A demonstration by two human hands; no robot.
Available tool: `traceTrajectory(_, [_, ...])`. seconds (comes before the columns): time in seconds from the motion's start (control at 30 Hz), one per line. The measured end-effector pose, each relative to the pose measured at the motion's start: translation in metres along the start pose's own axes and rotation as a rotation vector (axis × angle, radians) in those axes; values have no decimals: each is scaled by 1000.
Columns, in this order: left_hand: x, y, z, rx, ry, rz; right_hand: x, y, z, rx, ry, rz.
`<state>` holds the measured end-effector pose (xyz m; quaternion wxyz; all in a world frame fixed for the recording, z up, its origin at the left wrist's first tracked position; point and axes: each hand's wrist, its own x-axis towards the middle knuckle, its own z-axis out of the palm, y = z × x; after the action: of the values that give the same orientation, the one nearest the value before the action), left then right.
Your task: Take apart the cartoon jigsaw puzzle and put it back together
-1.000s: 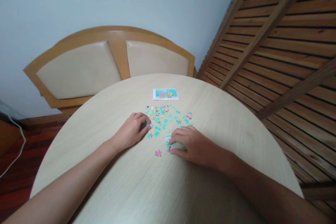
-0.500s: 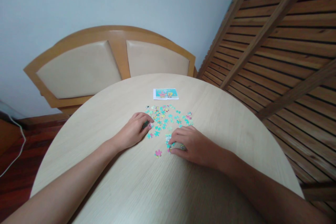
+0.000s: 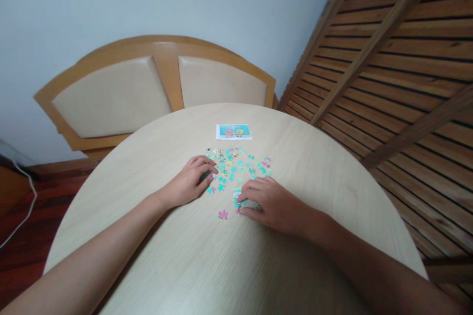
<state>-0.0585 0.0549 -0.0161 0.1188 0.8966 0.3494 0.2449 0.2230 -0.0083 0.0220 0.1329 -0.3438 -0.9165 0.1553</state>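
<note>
Small jigsaw puzzle pieces (image 3: 232,170), mostly turquoise with some pink and yellow, lie scattered over the middle of the table. At the left edge of this spread, my left hand (image 3: 192,179) rests with curled fingers, thumb and forefinger closed around a small pinkish puzzle piece (image 3: 213,175). Nearer to me, my right hand (image 3: 271,202) bends its thumb and forefinger onto a small cluster of puzzle pieces (image 3: 237,197), white, turquoise and pink. The right fingers partly hide this cluster and another piece beneath the palm. Just left of it lies a single pink puzzle piece (image 3: 222,214).
A picture card (image 3: 234,132) with two cartoon figures on turquoise lies behind the pieces. The round wooden table (image 3: 166,261) has a padded bench back (image 3: 111,98) beyond it. A slatted wooden panel (image 3: 399,59) leans at the right, and a white cable (image 3: 31,192) hangs at the left.
My left hand has shifted very slightly at the fingertips. The right hand, the pieces and the card look unchanged.
</note>
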Motion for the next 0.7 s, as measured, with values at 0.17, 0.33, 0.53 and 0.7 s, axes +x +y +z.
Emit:
traceTrajectory(0.17, [0,-3,0,-15,7,-7,-1,1,1,8,-1,-5])
traceTrajectory(0.33, [-1,-3,-1,-12,1,-45,0,2,2,12,2,-9])
traceTrajectory(0.53, [2,5,-8,-53,3,-54,0,2,1,9,-11,-6])
traceTrajectory(0.7, [6,23,-14,-143,-25,-130,-1,3,-1,1,-20,-14])
